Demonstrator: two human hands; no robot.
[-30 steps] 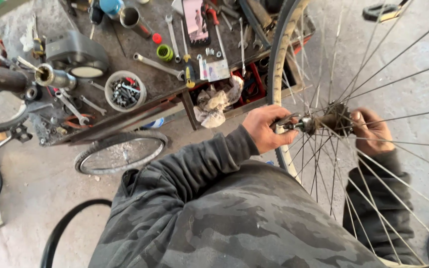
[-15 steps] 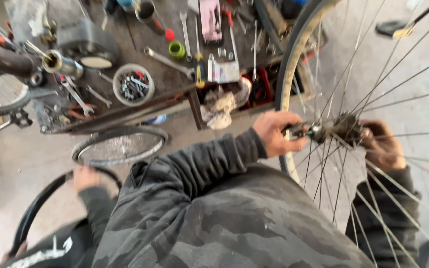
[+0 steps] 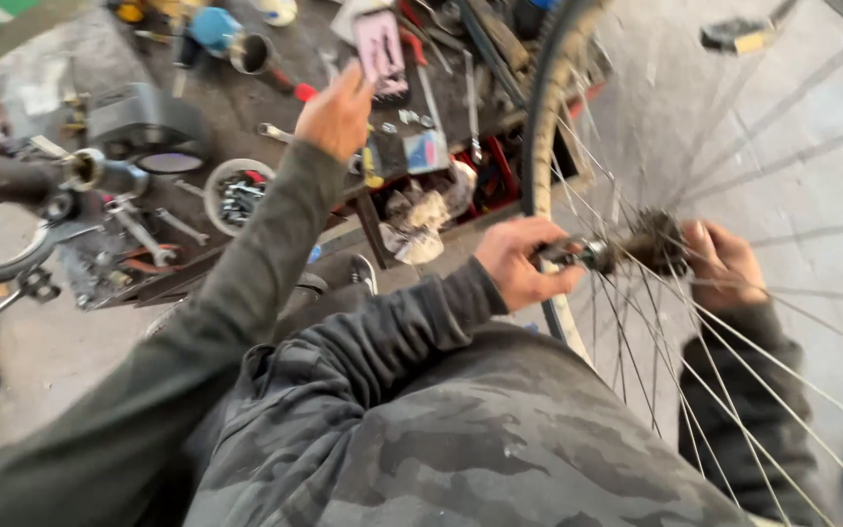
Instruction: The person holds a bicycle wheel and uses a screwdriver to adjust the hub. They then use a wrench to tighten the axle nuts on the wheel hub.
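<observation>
A spoked bicycle wheel stands in front of me, its tyre and rim (image 3: 543,127) rising to the top edge. My left hand (image 3: 517,262), in a camouflage sleeve, is closed around the axle end (image 3: 578,254) on the near side of the hub (image 3: 651,242). My right hand (image 3: 724,263) grips the far side of the hub, seen through the spokes. Another person's hand (image 3: 336,112), in a plain dark green sleeve, reaches in from the lower left and hovers over the tools with its fingers partly bent.
A low tool tray (image 3: 148,283) holds a round bowl of bolts (image 3: 236,190), wrenches (image 3: 275,132), a crumpled rag (image 3: 417,224) and a blue can (image 3: 212,27). A bicycle handlebar stem (image 3: 12,181) juts in at the left. A pedal (image 3: 739,37) lies on the concrete floor.
The other person's arm has risen from the lower left, near a tyre on the floor, up over the tool tray. My two hands stay on the hub.
</observation>
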